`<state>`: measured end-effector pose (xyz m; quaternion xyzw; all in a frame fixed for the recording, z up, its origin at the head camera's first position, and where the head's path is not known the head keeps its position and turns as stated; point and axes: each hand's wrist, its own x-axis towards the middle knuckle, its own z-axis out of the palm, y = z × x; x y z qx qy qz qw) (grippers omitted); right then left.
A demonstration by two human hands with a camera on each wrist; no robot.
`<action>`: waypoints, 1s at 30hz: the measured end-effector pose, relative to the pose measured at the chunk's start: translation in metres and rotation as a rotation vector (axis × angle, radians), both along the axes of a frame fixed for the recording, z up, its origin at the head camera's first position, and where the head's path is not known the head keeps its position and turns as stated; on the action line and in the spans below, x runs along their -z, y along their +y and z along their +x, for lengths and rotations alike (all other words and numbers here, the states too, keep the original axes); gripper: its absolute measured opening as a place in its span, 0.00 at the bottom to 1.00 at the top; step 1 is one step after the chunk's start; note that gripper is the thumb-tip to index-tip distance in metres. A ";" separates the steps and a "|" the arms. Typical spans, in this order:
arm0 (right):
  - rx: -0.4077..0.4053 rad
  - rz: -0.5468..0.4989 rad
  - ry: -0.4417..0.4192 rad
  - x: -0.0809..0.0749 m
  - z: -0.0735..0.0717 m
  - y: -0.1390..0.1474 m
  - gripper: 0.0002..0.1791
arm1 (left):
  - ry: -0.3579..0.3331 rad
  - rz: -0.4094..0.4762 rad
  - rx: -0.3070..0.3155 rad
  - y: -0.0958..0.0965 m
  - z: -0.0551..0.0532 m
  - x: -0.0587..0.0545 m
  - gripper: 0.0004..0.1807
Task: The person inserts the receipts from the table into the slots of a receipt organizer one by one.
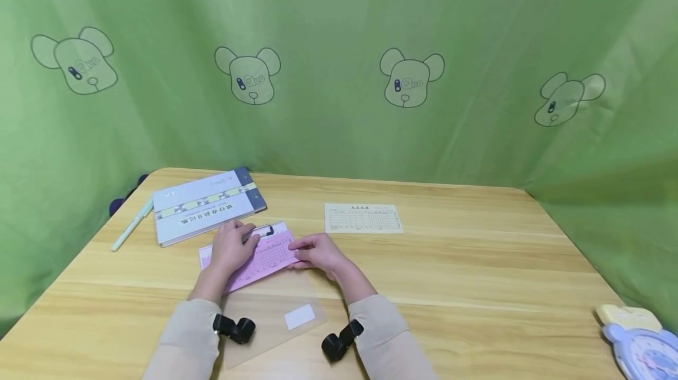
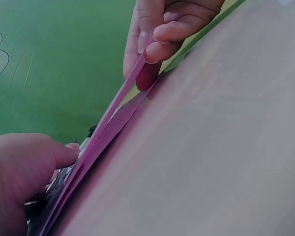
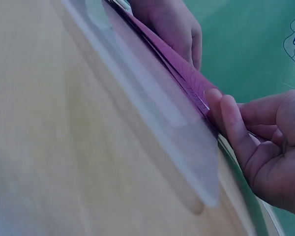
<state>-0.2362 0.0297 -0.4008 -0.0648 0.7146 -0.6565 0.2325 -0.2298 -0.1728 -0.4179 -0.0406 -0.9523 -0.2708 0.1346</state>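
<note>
My left hand (image 1: pixel 233 247) grips the top edge of a small board with a metal clip (image 1: pixel 263 231) that has a black corner, the thumb over the clip. Pink printed forms (image 1: pixel 272 253) lie on this board, its pale edge showing at left. At the right edge my right hand (image 1: pixel 320 253) pinches a pink sheet between thumb and fingers. In the left wrist view that sheet (image 2: pixel 110 108) rises apart from the pink layer beneath. The right wrist view shows the right fingertips (image 3: pixel 215 101) at the sheet's corner. Below lies a clear plastic folder (image 1: pixel 259 333) with a white label.
A blue-and-white account book (image 1: pixel 201 203) lies at back left, beside a pale green pen (image 1: pixel 132 225). A white printed form (image 1: pixel 363 218) rests behind my right hand. A blue-and-yellow toy-like clock (image 1: pixel 643 345) sits at far right. Green curtains (image 1: pixel 328 145) surround the wooden table (image 1: pixel 477 274).
</note>
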 end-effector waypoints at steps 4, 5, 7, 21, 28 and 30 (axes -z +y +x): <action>0.013 -0.026 -0.018 0.000 0.000 -0.001 0.13 | 0.001 0.003 0.005 0.000 0.001 -0.001 0.20; 0.015 -0.028 -0.020 0.000 0.000 -0.001 0.13 | 0.004 0.003 0.007 0.000 0.001 -0.001 0.20; 0.017 -0.016 -0.015 0.000 0.000 -0.001 0.13 | 0.009 -0.002 0.012 0.000 0.000 -0.002 0.20; 0.027 0.023 0.004 0.003 -0.001 -0.003 0.12 | -0.007 0.001 0.004 -0.002 0.000 0.000 0.21; 0.020 0.027 0.006 0.004 -0.001 -0.003 0.13 | -0.012 0.000 0.006 0.000 0.000 0.000 0.21; 0.017 0.021 0.007 0.005 -0.001 -0.004 0.13 | 0.000 -0.004 0.011 0.000 -0.001 0.000 0.20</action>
